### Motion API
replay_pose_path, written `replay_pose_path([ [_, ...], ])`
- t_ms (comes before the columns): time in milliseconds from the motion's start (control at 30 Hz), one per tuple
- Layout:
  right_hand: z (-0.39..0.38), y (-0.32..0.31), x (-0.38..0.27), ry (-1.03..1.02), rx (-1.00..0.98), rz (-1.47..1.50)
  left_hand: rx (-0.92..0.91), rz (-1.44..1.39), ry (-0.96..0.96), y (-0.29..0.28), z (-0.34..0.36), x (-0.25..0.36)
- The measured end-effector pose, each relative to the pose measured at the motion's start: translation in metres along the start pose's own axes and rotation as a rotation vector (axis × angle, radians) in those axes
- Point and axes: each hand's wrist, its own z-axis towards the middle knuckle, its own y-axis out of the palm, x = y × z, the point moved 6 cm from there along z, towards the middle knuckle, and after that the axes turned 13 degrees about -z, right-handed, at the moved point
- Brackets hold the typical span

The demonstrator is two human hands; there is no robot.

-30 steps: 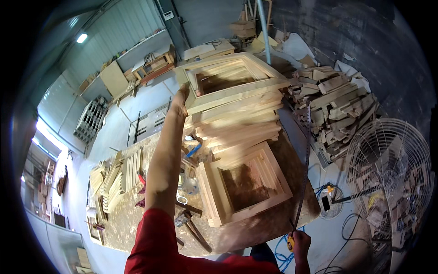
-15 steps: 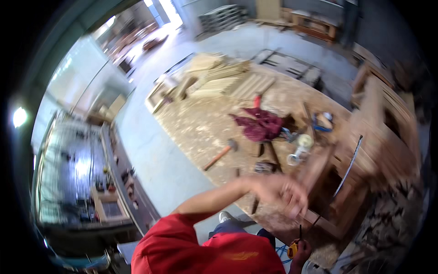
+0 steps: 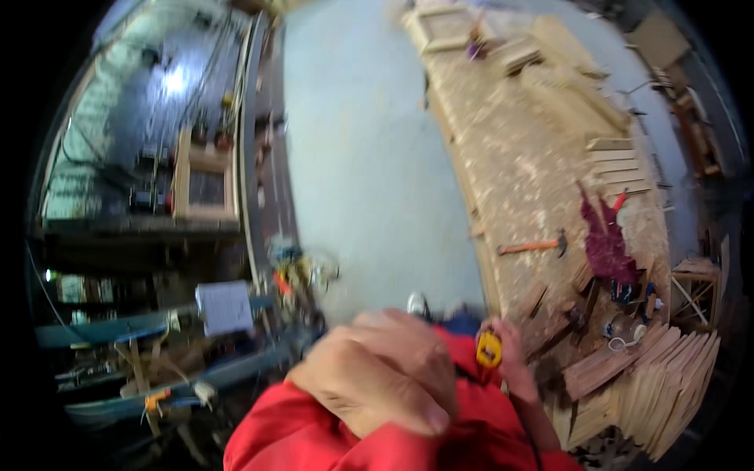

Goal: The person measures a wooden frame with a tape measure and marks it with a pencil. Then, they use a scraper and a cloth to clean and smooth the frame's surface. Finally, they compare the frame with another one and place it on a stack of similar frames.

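The right hand (image 3: 510, 357), right of centre in the lower half of the frame, has its fingers wrapped around a yellow tape measure (image 3: 488, 348), close against the red shirt (image 3: 298, 416). The left hand (image 3: 377, 369) is at the lower centre, in front of the chest, with its back turned to the camera. Because of blur and the hidden fingertips, one cannot tell whether its fingers are loose or bent around something.

To handle the tape well, the right hand should keep a firm grip on the case, and the blade should be under control, so that it does not whip or catch on the clothing. Near the hammer (image 3: 534, 246) and the wooden pieces (image 3: 664, 385) on the workbench (image 3: 510, 180), at the right of the frame, a slow turn of the body seems safer.

Compared with half a second ago, the view is turned further to the left: the bench now lies along the right side, and the pale floor (image 3: 377, 157) fills the upper centre. The blade, which stretched over the wooden frame then, is no longer seen there. The left hand is now nearer to the chest.
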Motion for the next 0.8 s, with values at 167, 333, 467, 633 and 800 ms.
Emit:
replay_pose_path([
  [167, 0.104, 0.030, -0.009, 0.413, -0.181, 0.111, 0.309, -0.239, 0.115, -0.024, 0.028, -0.021],
  [333, 0.232, 0.043, -0.053, 0.471, 0.034, 0.518, 0.074, -0.399, 0.193, -0.128, 0.125, -0.086],
  [467, 0.363, 0.011, -0.089, 0.404, 0.100, 0.522, 0.193, -0.302, 0.152, -0.203, 0.205, -0.127],
  [633, 0.494, -0.037, -0.187, 0.077, 0.438, -0.280, -0.064, 0.000, 0.099, -0.286, 0.295, -0.145],
  [800, 0.597, -0.038, -0.307, -0.234, 0.705, -1.271, -0.207, 0.267, -0.118, -0.405, 0.347, -0.168],
])
